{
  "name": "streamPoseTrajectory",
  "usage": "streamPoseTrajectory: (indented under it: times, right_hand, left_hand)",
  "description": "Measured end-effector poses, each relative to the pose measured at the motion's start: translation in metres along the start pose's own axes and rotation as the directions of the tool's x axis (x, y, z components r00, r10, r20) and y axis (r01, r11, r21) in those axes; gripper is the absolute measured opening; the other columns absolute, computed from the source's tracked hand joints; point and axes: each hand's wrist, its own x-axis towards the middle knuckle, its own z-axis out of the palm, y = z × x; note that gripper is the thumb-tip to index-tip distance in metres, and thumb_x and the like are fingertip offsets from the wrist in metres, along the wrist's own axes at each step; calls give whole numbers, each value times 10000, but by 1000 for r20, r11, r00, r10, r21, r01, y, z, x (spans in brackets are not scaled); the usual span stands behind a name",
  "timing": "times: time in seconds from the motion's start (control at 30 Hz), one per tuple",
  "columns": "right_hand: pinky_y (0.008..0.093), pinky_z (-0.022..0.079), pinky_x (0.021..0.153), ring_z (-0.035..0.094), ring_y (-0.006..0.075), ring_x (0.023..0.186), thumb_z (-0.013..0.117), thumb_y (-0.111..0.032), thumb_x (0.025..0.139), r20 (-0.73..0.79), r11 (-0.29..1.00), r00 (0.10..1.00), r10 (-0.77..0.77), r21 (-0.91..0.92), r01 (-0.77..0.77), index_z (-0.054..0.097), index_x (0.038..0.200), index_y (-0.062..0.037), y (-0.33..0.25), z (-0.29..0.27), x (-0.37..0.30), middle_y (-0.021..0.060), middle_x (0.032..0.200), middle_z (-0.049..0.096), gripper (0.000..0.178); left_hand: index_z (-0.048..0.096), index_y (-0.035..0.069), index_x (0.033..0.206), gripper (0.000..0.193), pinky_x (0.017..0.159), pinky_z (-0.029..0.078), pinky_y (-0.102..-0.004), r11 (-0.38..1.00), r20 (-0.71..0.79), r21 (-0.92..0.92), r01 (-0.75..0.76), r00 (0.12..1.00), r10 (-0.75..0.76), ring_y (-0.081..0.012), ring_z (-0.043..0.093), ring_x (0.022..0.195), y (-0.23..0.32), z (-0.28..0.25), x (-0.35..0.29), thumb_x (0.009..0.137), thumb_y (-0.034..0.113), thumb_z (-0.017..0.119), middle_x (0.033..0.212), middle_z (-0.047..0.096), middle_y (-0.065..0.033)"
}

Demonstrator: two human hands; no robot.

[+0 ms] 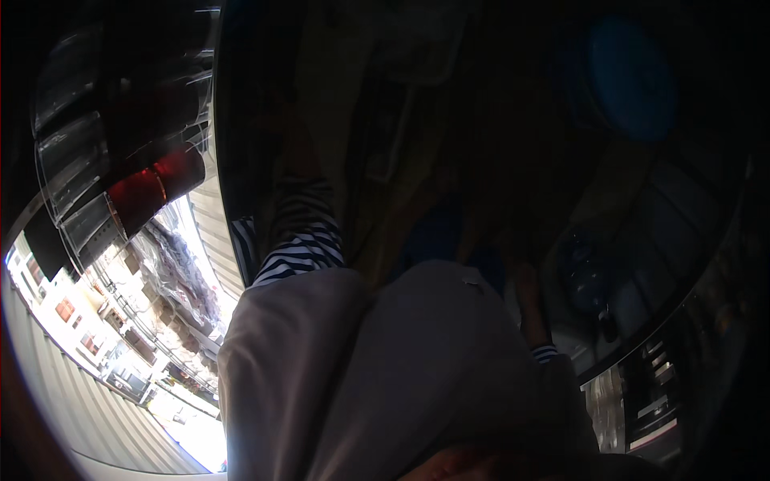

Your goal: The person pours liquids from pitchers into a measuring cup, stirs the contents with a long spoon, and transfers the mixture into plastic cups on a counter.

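Note:
Deep shadow covers most of the scene. My left arm reaches forward in a black-and-white striped sleeve, and my left hand is a faint shape beyond the cuff. Its fingers are lost in the dark, so I cannot tell whether it holds anything. My right hand is low on the right, above a striped cuff, beside what looks like a clear plastic bottle. The fingers of that hand do not show clearly. A dark blue object lies between my two arms, its kind too dim to make out.
At the far right stands a blue round-topped object, perhaps a lidded container. A red panel and a brightly lit heap of plastic-like material are at the left, near a corrugated wall. A dark curved edge runs along the lower right.

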Motion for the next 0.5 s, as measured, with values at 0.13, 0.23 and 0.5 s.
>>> streamPoseTrajectory:
  times: [0.13,0.23,0.5]
  right_hand:
    - [327,446,882,532,191,1033,515,-181,903,105,879,986,-129,-447,163,507,1230,-48,37,-12,-16,129,1122,571,353]
    - [331,444,876,536,198,1017,514,-193,906,132,891,988,85,-454,-16,513,1221,-49,43,-12,-12,117,1115,575,346]
    - [351,477,823,588,235,953,583,-193,859,17,962,963,270,24,-271,543,1161,-58,37,-4,15,118,1084,595,333]
  left_hand:
    - [482,-61,1176,651,837,499,-397,999,-107,19,-35,994,37,-297,586,1000,-26,14,28,687,208,818,1095,579,-194]
    - [476,-71,1170,665,818,508,-403,997,-206,39,-62,976,69,-301,591,985,-42,22,45,674,200,828,1077,583,-200]
    - [326,-57,1283,866,909,472,-396,968,-426,-218,123,880,-208,-280,555,1047,-76,40,42,642,195,852,1159,539,-193]
